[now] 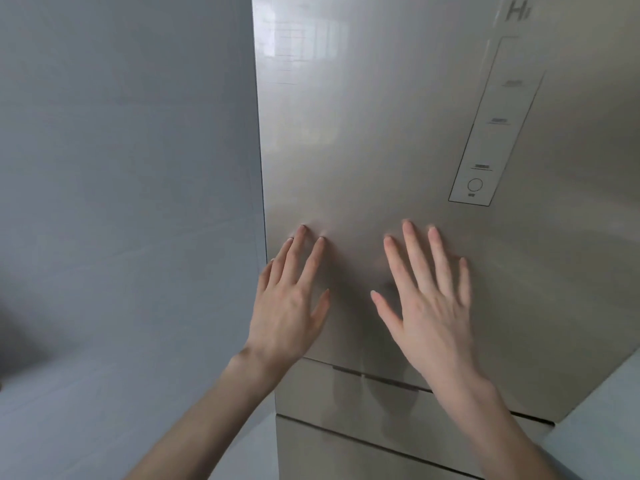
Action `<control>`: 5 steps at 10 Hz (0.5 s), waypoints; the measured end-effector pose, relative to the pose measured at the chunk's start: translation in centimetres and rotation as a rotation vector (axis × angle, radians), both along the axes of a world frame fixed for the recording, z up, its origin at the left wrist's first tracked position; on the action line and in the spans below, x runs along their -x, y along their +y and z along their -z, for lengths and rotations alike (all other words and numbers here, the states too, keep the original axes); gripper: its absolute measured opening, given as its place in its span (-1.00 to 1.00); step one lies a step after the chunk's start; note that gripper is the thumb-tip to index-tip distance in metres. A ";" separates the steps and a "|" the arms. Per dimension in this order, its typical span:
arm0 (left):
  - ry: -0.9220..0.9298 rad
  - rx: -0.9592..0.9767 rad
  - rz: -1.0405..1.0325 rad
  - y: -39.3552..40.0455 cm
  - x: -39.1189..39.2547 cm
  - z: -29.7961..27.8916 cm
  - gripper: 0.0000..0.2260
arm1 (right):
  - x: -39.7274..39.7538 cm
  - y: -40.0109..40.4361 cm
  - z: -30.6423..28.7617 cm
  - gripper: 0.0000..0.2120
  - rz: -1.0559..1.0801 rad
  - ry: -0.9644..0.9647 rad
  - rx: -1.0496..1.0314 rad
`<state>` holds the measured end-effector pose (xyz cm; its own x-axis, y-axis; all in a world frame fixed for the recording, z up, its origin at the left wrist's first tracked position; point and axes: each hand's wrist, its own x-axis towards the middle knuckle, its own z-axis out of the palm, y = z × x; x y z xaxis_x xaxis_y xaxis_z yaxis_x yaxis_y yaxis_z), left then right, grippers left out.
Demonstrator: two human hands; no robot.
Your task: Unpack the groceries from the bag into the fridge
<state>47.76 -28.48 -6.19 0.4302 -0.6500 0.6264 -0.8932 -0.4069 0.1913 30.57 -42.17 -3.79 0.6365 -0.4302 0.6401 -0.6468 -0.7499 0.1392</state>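
The fridge's beige upper door (381,133) is closed and fills the right of the view. My left hand (291,303) lies flat near the door's left edge with straight fingers, its fingertips touching the surface. My right hand (429,299) is spread flat against the door a little to the right, fingers straight. Neither hand holds anything. No bag or groceries are in view.
A control panel (491,133) with a round button is printed on the door at upper right. Below the door are two drawer fronts (346,403). A pale grey-blue wall (121,168) stands to the left, and a pale surface (606,427) shows at lower right.
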 end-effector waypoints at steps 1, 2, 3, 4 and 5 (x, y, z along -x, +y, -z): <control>0.033 0.004 -0.024 0.8 0.7 -1.1 -0.30 | 0.4 -0.3 -0.3 -0.26 -0.057 0.015 -0.004; 0.060 0.058 -0.067 2.1 2.0 -2.6 -0.32 | 0.8 -0.6 -0.8 -0.28 -0.132 0.016 -0.026; 0.029 0.077 -0.141 3.8 3.7 -3.9 -0.39 | 1.6 -0.6 -1.3 -0.30 -0.220 0.003 -0.057; -0.033 0.094 -0.207 5.8 5.7 -4.4 -0.47 | 2.3 -0.4 -1.9 -0.30 -0.335 -0.052 -0.088; -0.047 0.073 -0.257 7.3 8.5 -4.7 -0.49 | 3.2 0.2 -2.8 -0.32 -0.462 -0.089 -0.112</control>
